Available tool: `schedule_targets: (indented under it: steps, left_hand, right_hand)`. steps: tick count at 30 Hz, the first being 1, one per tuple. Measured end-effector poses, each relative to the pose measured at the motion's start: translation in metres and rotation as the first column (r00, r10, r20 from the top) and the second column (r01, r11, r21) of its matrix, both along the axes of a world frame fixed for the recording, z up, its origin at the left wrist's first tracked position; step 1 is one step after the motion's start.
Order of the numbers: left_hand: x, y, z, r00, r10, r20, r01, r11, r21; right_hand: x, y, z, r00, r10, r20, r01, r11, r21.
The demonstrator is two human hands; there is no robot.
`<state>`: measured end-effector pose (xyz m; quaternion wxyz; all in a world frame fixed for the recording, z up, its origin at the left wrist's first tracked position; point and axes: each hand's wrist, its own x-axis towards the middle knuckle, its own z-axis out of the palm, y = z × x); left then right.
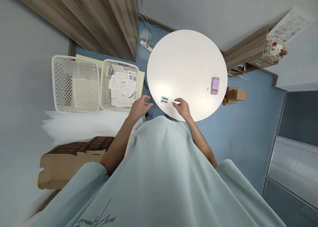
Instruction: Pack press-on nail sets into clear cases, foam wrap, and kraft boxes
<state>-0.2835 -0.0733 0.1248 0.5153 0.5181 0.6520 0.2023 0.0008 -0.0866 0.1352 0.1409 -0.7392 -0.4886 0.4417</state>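
A small white card [164,100] with rows of dark green and reddish pieces on it lies flat near the close edge of the round white table [188,54]. My right hand [182,108] is just to the card's right, over the table, thumb and fingers apart with nothing visible between them. Left of the table edge hovers my left hand [140,108], its thumb and fingers spread and holding nothing I can see. It is nearest to a white basket [106,84] with many similar white cards inside, a few showing coloured pieces.
A purple box [215,85] rests at the table's right side. Another white basket [76,110] stands at far left. Flattened cardboard [67,164] lies below the baskets. A power strip [146,46] with cables is on the floor, and cardboard boxes [235,95] stand right of the table.
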Motion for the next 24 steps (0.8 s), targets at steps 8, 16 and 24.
schedule_targets:
  steps: [8, 16, 24]
  left_hand:
    - [-0.107, 0.014, -0.006, 0.979, 0.194, -0.067, -0.186, 0.977, 0.105]
    - [-0.215, 0.059, -0.047, 0.899, 0.394, -0.190, -0.336, 0.901, 0.275]
    - [-0.250, 0.091, -0.084, 0.949, 0.248, -0.196, -0.188, 0.942, 0.279]
  right_hand:
    - [-0.068, 0.023, 0.037, 0.998, 0.056, -0.017, -0.055, 0.994, 0.089]
    - [-0.126, 0.031, 0.062, 0.982, 0.183, -0.043, -0.175, 0.973, 0.152]
    - [-0.138, 0.024, 0.074, 0.986, 0.169, -0.013, -0.165, 0.976, 0.145]
